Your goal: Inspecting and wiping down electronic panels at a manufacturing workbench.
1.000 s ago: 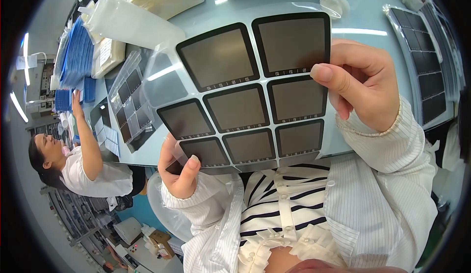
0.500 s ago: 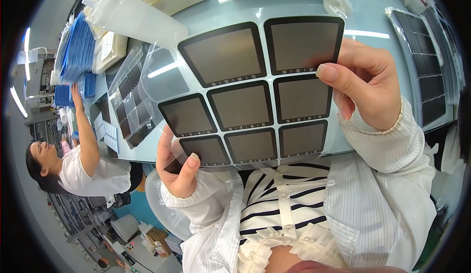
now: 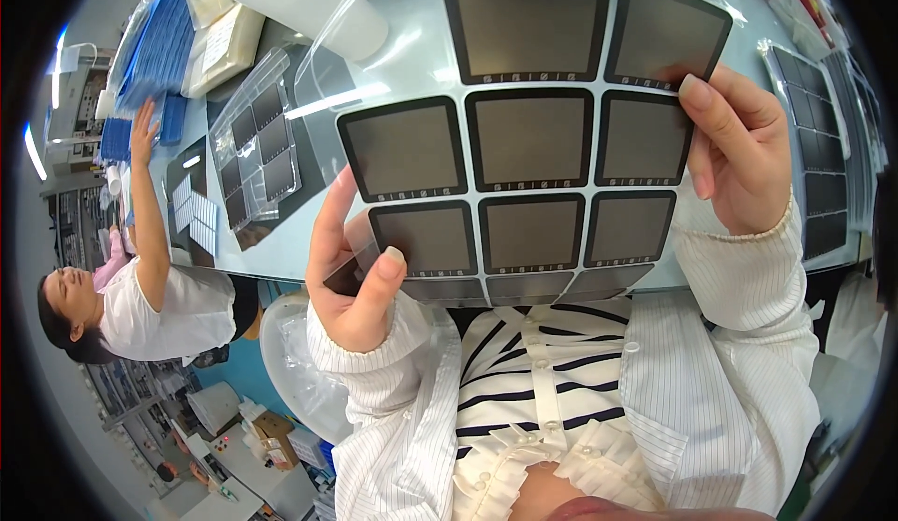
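A transparent sheet carrying rows of dark, black-bordered rectangular panels (image 3: 529, 139) is held up in front of me above the table. My left hand (image 3: 354, 301) grips its lower left edge, thumb in front and fingers behind. At the right edge, my right hand (image 3: 748, 151) pinches the sheet between thumb and fingers, the thumb tip lying over the border of an upper panel. Along the left, loose transparent film (image 3: 323, 77) shows beside the panels. The sheet's lowest row tilts away and is seen at a slant.
A white translucent bottle (image 3: 309, 7) lies at the back left. Near it are blue stacked sheets (image 3: 161, 39) and a bagged panel tray (image 3: 257, 147). More panel sheets (image 3: 814, 137) lie at the right on the table (image 3: 271, 261). A co-worker (image 3: 159, 287) reaches out at the left.
Both hands have shifted right with the sheet still held. The sheet has come up and fills more of the view, its top panels higher than before.
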`<state>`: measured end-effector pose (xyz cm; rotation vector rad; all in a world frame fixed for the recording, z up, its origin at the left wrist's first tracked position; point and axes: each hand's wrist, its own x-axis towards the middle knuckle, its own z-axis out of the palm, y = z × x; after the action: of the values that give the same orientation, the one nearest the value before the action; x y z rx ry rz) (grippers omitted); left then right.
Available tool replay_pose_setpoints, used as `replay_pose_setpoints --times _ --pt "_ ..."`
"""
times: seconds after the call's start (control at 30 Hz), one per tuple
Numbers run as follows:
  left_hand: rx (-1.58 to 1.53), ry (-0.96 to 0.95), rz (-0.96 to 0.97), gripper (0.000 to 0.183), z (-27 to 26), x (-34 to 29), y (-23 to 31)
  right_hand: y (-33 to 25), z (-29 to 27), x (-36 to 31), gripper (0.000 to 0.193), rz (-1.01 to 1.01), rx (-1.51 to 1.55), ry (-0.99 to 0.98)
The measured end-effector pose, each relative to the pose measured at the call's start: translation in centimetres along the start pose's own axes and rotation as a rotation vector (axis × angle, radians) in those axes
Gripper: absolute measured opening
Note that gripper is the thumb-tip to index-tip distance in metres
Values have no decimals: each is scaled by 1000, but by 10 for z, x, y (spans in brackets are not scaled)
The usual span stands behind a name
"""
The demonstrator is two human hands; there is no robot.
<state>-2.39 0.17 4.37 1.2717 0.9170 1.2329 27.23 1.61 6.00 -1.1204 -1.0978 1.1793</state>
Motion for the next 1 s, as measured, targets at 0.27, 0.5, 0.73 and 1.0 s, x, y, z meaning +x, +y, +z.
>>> replay_pose_setpoints --times 0.27,0.5,0.73,1.0 --pt "-34 -8 9 69 2 7 3 4 1 8 20 -39 81 27" --pt "86 -129 55 66 -5 6 0 13 -14 14 22 -175 73 129" --pt "179 -53 -43 58 -11 2 -2 19 -2 18 29 71 112 65" --pt "195 -14 -93 56 -29 5 -10 44 20 24 49 304 71 -501"
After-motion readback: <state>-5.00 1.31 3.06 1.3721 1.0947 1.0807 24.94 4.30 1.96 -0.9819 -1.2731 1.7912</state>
